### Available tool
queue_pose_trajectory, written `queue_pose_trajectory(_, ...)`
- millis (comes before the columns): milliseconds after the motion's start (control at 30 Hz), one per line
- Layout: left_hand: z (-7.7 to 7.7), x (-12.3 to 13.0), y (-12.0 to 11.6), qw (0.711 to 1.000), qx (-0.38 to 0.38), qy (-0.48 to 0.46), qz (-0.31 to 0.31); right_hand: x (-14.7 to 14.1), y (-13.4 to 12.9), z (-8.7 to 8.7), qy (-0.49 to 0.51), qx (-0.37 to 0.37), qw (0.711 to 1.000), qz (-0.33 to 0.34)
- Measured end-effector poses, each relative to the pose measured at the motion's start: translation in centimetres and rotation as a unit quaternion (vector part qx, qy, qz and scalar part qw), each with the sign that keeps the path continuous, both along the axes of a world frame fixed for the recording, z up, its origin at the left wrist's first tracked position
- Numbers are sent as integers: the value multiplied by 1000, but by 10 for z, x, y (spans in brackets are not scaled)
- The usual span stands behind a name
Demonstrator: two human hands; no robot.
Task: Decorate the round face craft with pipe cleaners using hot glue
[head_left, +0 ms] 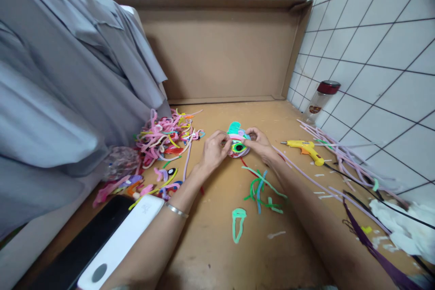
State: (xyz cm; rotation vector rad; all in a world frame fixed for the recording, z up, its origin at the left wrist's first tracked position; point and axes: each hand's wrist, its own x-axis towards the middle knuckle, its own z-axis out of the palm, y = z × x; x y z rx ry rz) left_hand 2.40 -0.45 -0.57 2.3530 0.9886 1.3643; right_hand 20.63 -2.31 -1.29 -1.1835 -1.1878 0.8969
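Both hands meet over the middle of the table at a small colourful pipe-cleaner figure (pixel 239 147) with a green top, a pink band and a yellow-green ring around a black centre. My left hand (pixel 216 147) pinches its left side, fingers closed. On the other side, my right hand (pixel 258 143) has its fingers closed at the pink band and right edge. The fingers cover parts of the figure. Just below lie loose green and blue pipe cleaners (pixel 260 190), and nearer me is a mint-green bent loop (pixel 239 224).
A yellow glue gun (pixel 307 149) with a black cord lies to the right, beside lilac pipe cleaners (pixel 336 156) and a red-lidded bottle (pixel 321 99). Pink pipe cleaners (pixel 159 138) are heaped at left, near a white device (pixel 125 240). A cardboard wall (pixel 220 54) stands behind.
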Motion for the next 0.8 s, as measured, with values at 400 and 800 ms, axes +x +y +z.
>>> queue_pose_trajectory(400, -10, 3, 5, 994, -76, -76, 20, 5, -2, 1, 21, -39, 999, 6)
queue_pose_trajectory(800, -25, 8, 17, 951, -221, -217, 5, 10, -1, 0, 34, -58, 997, -24)
